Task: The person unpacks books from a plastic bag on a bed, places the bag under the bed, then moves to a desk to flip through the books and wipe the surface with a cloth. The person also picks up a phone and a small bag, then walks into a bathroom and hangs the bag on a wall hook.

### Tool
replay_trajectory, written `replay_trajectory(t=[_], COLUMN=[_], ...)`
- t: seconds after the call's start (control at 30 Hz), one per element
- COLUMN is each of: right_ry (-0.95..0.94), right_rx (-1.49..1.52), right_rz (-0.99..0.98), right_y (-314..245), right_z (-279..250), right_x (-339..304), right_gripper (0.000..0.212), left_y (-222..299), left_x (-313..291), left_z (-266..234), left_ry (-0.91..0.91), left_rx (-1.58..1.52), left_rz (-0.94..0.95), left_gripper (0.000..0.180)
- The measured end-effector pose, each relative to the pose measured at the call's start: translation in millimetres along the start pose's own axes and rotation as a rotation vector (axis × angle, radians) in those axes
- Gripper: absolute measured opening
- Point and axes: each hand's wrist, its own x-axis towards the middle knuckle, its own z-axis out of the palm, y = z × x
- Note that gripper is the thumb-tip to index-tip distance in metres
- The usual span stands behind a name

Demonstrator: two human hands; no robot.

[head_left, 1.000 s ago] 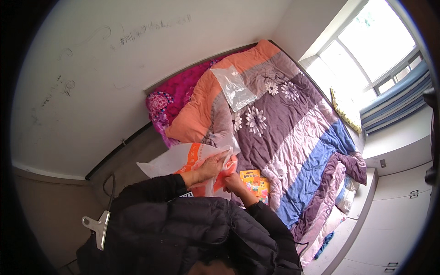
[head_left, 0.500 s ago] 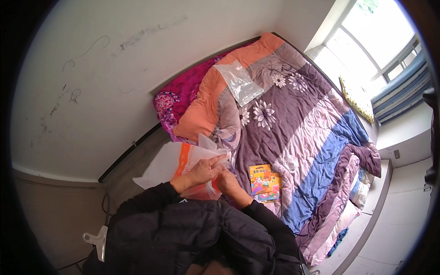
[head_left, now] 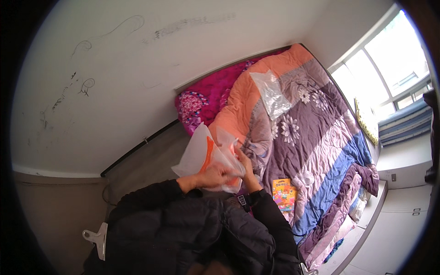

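Observation:
A translucent white plastic bag (head_left: 194, 153) with an orange stripe is held up before me, its upper part spread apart. My right hand (head_left: 247, 166) is closed on the bag's right side, its fingertips partly hidden by the plastic. Against the near side of the bag is my left hand (head_left: 211, 176), its fingers smeared by motion, so their grip cannot be made out. Something reddish shows faintly through the thin plastic, too unclear to name.
A bed with a patchwork quilt (head_left: 306, 151) fills the right side. On it lie a clear plastic bag (head_left: 274, 96) and several colourful booklets (head_left: 281, 191). A white wall (head_left: 123, 91) stands at left, a window (head_left: 394, 55) at far right, white drawers (head_left: 398, 211) below.
The plastic bag has turned more upright and its upper part has spread. My hands have moved apart from their shared pinch, the right one upward along the bag. The view has shifted left.

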Motion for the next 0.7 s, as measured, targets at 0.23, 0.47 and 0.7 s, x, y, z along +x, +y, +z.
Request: replay_trajectory(t=[0.23, 0.47, 0.7], right_ry=[0.139, -0.365, -0.51], right_rx=[0.35, 0.158, -0.11], right_rz=[-0.127, -0.403, -0.212], right_y=[-34, -100, -63], right_z=[48, 63, 117], right_x=[28, 5, 45], right_gripper=[0.045, 0.055, 0.043], left_y=[-27, -36, 0], left_x=[-36, -36, -39], left_z=[-132, -165, -164], left_ry=[0.826, 0.802, 0.353], left_rx=[-0.729, -0.628, 0.203], left_rz=[-0.175, -0.227, -0.141], left_gripper=[0.022, 0.031, 0.034])
